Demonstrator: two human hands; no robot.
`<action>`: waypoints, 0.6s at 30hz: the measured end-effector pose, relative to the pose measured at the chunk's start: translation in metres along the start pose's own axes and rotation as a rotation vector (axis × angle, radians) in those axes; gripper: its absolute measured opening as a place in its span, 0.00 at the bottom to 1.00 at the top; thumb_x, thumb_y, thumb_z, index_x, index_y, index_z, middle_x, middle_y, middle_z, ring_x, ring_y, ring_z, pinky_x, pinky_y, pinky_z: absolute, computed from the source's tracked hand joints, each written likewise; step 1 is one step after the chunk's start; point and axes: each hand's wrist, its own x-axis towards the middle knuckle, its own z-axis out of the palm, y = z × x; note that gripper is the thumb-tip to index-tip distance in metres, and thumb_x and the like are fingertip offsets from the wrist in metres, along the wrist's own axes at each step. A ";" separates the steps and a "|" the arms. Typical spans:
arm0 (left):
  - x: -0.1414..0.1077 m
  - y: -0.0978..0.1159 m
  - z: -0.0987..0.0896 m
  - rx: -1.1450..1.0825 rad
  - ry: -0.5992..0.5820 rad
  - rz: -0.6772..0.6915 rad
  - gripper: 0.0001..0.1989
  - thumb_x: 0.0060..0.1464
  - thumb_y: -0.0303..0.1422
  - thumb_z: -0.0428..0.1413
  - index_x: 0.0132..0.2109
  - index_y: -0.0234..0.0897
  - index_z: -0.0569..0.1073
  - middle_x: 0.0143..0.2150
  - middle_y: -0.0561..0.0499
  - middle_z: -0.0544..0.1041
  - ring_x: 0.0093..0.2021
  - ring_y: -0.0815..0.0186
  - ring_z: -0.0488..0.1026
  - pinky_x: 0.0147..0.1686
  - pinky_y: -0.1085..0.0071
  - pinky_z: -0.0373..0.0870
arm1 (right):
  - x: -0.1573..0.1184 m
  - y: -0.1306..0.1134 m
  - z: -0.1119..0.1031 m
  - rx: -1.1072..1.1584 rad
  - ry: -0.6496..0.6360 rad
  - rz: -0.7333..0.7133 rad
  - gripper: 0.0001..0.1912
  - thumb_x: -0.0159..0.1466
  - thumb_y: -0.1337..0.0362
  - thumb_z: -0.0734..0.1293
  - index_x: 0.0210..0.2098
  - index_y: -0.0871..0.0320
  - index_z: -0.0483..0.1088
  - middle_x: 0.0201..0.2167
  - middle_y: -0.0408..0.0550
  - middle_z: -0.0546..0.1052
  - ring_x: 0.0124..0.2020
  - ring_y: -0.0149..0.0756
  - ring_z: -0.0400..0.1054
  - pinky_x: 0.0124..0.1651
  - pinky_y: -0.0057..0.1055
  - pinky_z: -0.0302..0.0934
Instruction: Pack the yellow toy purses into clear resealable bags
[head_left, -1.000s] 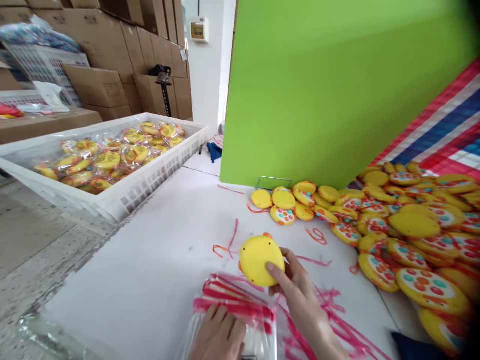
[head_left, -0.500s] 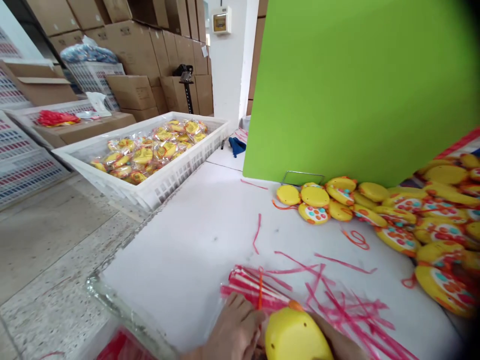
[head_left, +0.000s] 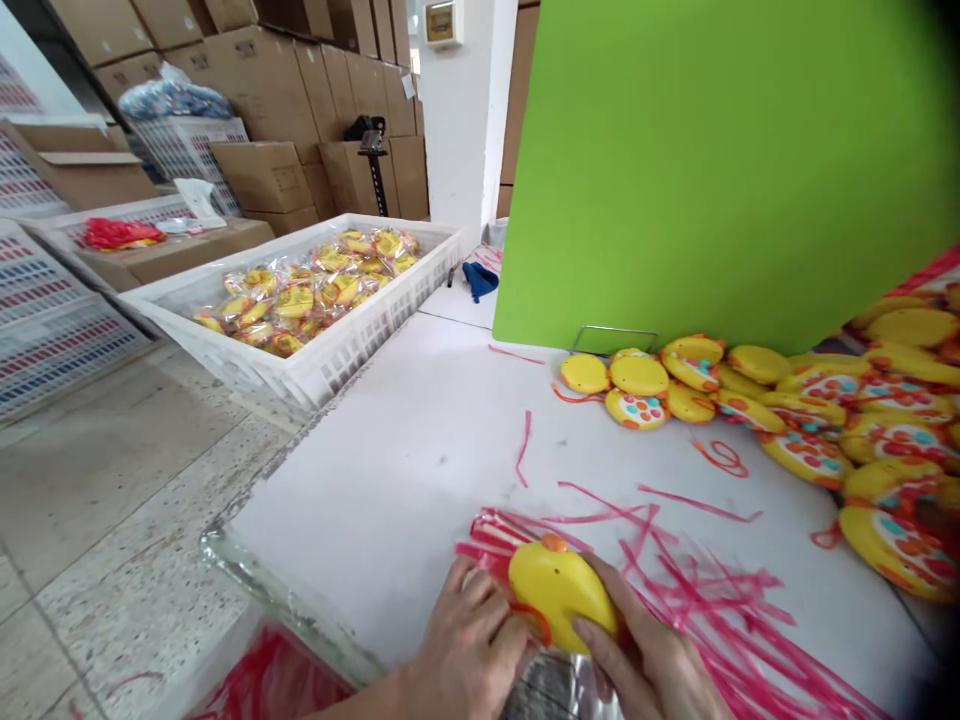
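My right hand [head_left: 652,655] grips a yellow chick-shaped plastic toy [head_left: 562,595] with an orange beak, plain back facing up, thumb on its near side. An orange cord loop [head_left: 534,620] hangs at the toy's left side, close to my left hand [head_left: 472,635]. The left fingers are curled closed; what they pinch is hidden. Beyond them lies a bundle of red-and-white strips [head_left: 495,530], partly under the toy. Clear plastic film [head_left: 551,690] shows between and below my hands.
Pink strips [head_left: 697,590] lie scattered on the white table [head_left: 360,480]. More yellow toys [head_left: 817,410] are heaped at right before a green panel [head_left: 675,180]. A white crate [head_left: 360,340] of bagged toys stands left. Red material [head_left: 277,670] fills a container below the table edge.
The toy has moved up and slightly left over the striped bundle, with my right hand now in view around it. The orange cord no longer stands upright. The camera view has shifted a little.
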 end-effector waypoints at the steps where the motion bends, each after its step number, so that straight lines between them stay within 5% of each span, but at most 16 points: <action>1: 0.000 -0.002 -0.005 -0.037 0.004 -0.023 0.10 0.61 0.29 0.49 0.31 0.36 0.70 0.27 0.51 0.73 0.32 0.64 0.68 0.40 0.64 0.64 | -0.002 0.002 -0.004 -0.053 -0.009 -0.025 0.24 0.60 0.50 0.65 0.54 0.50 0.67 0.27 0.45 0.79 0.22 0.37 0.73 0.24 0.27 0.69; 5: 0.004 -0.019 -0.034 -0.273 0.009 -0.377 0.07 0.61 0.30 0.49 0.38 0.36 0.71 0.34 0.47 0.75 0.35 0.63 0.70 0.36 0.68 0.66 | -0.004 0.000 -0.013 -0.178 -0.004 -0.099 0.25 0.64 0.50 0.60 0.57 0.54 0.64 0.33 0.49 0.80 0.30 0.37 0.76 0.32 0.26 0.71; 9: 0.014 -0.033 -0.042 -0.687 -0.241 -0.839 0.12 0.58 0.40 0.52 0.39 0.35 0.72 0.31 0.48 0.77 0.31 0.64 0.72 0.28 0.73 0.65 | -0.003 -0.006 -0.013 -0.262 0.014 -0.134 0.25 0.65 0.51 0.59 0.58 0.53 0.62 0.39 0.50 0.80 0.33 0.37 0.76 0.34 0.27 0.72; 11: 0.019 -0.033 -0.035 -0.883 -0.308 -0.915 0.12 0.55 0.40 0.54 0.34 0.34 0.72 0.27 0.50 0.75 0.26 0.67 0.70 0.26 0.74 0.63 | -0.004 -0.004 -0.014 -0.282 0.034 -0.136 0.24 0.65 0.51 0.60 0.58 0.51 0.63 0.42 0.50 0.80 0.35 0.38 0.76 0.36 0.28 0.72; 18: 0.030 -0.028 -0.010 -1.170 -0.113 -0.994 0.07 0.47 0.30 0.56 0.35 0.36 0.66 0.21 0.55 0.72 0.22 0.70 0.69 0.25 0.76 0.62 | -0.009 0.011 -0.020 -0.309 -0.040 -0.179 0.18 0.66 0.55 0.57 0.51 0.46 0.71 0.47 0.46 0.78 0.45 0.45 0.74 0.41 0.35 0.72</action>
